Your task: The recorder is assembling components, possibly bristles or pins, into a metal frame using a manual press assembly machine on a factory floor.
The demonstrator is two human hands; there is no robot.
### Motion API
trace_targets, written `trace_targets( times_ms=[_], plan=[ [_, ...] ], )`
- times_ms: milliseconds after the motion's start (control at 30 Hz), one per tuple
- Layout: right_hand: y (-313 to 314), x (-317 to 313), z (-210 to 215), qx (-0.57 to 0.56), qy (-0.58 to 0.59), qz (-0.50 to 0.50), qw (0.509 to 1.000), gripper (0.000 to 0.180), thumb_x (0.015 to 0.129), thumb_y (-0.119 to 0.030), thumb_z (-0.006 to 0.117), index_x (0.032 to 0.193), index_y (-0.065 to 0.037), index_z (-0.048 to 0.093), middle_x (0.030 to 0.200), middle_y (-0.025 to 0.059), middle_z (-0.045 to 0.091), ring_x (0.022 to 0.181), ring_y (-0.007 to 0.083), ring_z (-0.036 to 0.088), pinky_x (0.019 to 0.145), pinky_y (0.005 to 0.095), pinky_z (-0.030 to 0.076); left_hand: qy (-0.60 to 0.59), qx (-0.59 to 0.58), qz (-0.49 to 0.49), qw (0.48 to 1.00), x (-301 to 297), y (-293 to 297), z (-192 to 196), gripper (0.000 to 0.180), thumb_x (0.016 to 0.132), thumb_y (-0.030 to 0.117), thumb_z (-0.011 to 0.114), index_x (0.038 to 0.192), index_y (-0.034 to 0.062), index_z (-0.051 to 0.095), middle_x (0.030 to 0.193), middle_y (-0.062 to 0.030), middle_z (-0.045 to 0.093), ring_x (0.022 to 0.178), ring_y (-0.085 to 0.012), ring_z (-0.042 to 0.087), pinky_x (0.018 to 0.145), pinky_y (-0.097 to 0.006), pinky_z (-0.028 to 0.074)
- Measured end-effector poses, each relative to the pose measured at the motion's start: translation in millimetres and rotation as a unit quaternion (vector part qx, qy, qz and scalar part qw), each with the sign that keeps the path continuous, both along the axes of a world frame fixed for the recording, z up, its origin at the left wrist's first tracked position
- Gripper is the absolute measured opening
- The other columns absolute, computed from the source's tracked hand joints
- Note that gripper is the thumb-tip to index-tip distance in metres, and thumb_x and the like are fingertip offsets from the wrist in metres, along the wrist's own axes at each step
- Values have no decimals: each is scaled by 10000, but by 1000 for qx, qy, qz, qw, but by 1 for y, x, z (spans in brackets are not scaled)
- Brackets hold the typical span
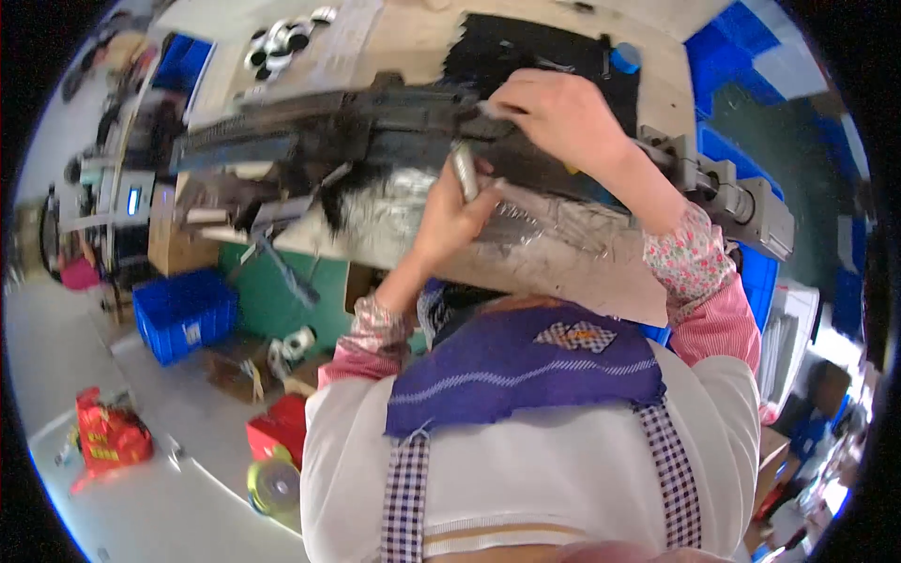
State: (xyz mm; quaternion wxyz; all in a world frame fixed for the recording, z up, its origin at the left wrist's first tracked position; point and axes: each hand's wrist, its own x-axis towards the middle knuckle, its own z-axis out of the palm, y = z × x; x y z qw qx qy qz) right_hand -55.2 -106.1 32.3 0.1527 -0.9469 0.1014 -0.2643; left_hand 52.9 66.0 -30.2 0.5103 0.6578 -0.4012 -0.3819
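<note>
Two hands: working at one long black machine on the worktop.
Left hand: grip clamping a silvery rod.
Right hand: grip pinching a small pale piece just above; steadying it should be helping alignment.

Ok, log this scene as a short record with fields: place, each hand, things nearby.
place: workbench with a long black machine lying across it
left hand: grips a slim silver tool, tip up against the machine
right hand: rests on top of the machine, fingers curled over it
under the hands: foil-like sheet over the bench edge
motor: grey, at the machine's right end
floor: blue crate, red bag, red box
</note>
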Motion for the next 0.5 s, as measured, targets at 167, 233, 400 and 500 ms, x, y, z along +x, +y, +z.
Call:
trace_targets(
  times_ms=[167,233,400,500],
  plan=[
    [51,-53,-8,48,-17,8,999,210,786,-72,552,993,-75,589,877,109,600,789,330,635,619,419,524,205,37,263,942,80,69,-32,459,908,425,564,928,-29,631,586,-25,561,421,-87,445,388,-236,306],
    [57,-69,-26,46,170,-167,970,277,820,-50,494,1095,-66,531,898,140,613,789,350,640,634,433,534,217,2,351,911,104,87,-34,523,924,469,528,946,-40,645,581,-24,554,426,-84,439,387,-219,281],
    [1,-63,-92,24,252,-317,914,197,899,-113,495,1072,-20,486,905,225,625,743,370,645,611,497,519,285,-20,331,899,123,76,-32,362,942,324,562,957,-32,632,642,-23,536,432,-75,373,387,-227,248],
    [0,-66,-82,83,291,-265,916,209,889,-172,555,986,6,507,877,217,616,767,389,627,632,485,510,330,-118,320,880,115,80,-46,265,962,268,537,911,12,586,611,5,449,440,-66,330,396,-223,231]
  ],
)
